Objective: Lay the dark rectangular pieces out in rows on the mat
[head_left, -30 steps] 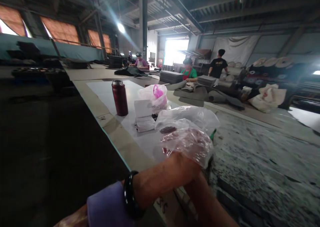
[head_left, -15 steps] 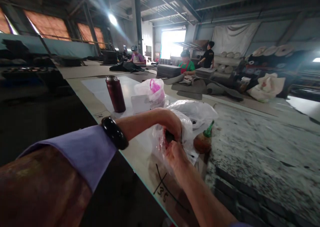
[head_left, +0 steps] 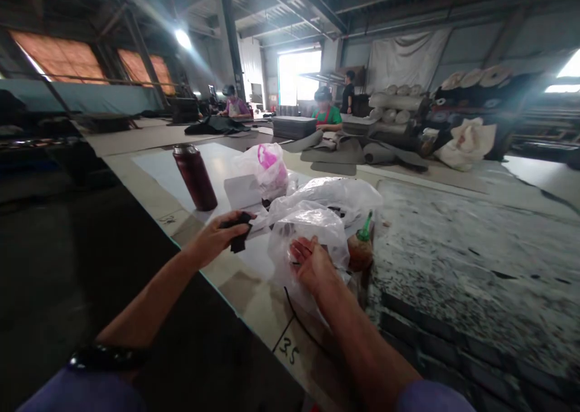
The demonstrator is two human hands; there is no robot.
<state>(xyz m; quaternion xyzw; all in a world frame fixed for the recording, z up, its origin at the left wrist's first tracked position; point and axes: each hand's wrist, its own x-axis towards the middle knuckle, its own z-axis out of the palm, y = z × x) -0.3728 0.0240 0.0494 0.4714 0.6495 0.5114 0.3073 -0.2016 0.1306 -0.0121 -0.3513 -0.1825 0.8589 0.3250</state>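
My left hand [head_left: 214, 240] pinches a small dark piece [head_left: 239, 233], perhaps food, above the table's white sheet [head_left: 181, 161]. My right hand [head_left: 312, 266] lies with its fingers spread on a crumpled transparent plastic bag [head_left: 308, 237] and holds nothing else. Just beyond that hand stands a small bottle of reddish sauce with a green cap [head_left: 361, 247]. Farther back are a maroon metal flask [head_left: 194, 179] and a white plastic bag with pink inside [head_left: 267, 170]. A pale flat item [head_left: 240, 191] is partly hidden behind that bag.
Co-workers sit at tables beyond, one in a green top and red apron [head_left: 327, 113], another in a purple top [head_left: 236, 105]. A person in black [head_left: 347, 95] stands behind. Rolled material [head_left: 396, 102] is stacked at right, beside a speckled grey floor [head_left: 457, 261].
My left hand has pulled away from the bag to the left, with the dark piece in its fingers. My right hand has opened on the bag, and the view has turned slightly.
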